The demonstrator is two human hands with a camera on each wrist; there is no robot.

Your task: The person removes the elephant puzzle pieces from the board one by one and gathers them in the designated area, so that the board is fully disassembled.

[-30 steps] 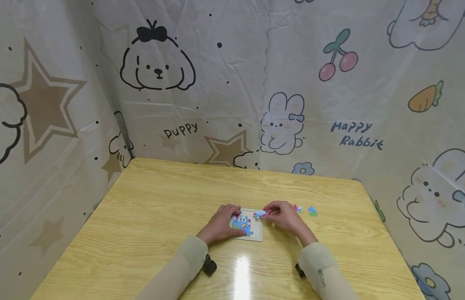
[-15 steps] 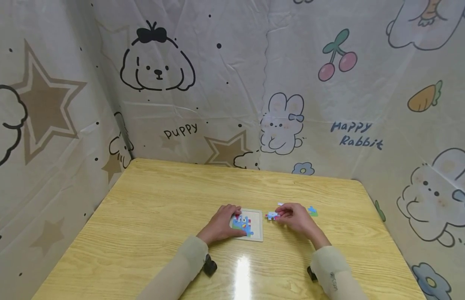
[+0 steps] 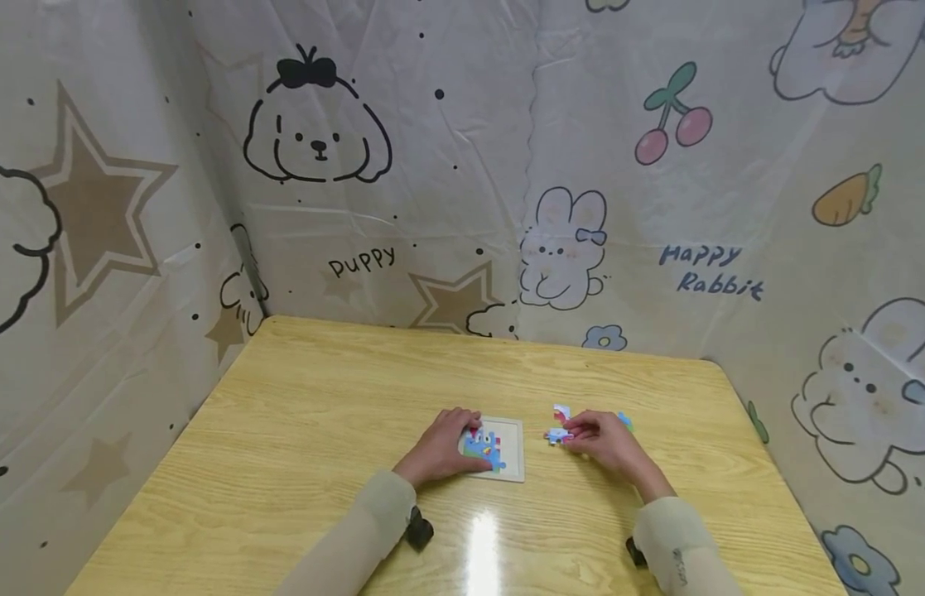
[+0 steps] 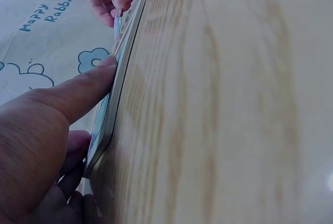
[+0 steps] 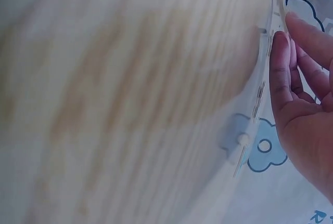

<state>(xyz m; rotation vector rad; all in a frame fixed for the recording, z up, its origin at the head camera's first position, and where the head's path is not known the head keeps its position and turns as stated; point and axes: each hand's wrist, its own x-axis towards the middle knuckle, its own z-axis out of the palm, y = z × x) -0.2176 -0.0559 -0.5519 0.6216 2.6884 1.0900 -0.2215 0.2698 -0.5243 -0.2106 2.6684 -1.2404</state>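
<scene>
A puzzle tray (image 3: 513, 451) with joined pieces (image 3: 479, 448) in it
Left hand (image 3: 436, 448) grips the tray's left side; right hand (image 3: 607, 440) pinches another piece (image 3: 556, 435) right of the tray, near two loose bits (image 3: 561, 410)

Cream sleeves (image 3: 354, 534); black wrist devices (image 3: 420, 530)

Puzzle board (image 3: 513, 451), left side hidden by left hand (image 3: 436, 447). Blue puzzle piece (image 3: 625, 420), partly hidden behind right hand (image 3: 614, 447). Right sleeve (image 3: 674, 530), lettering too small to read, cut off below.
</scene>
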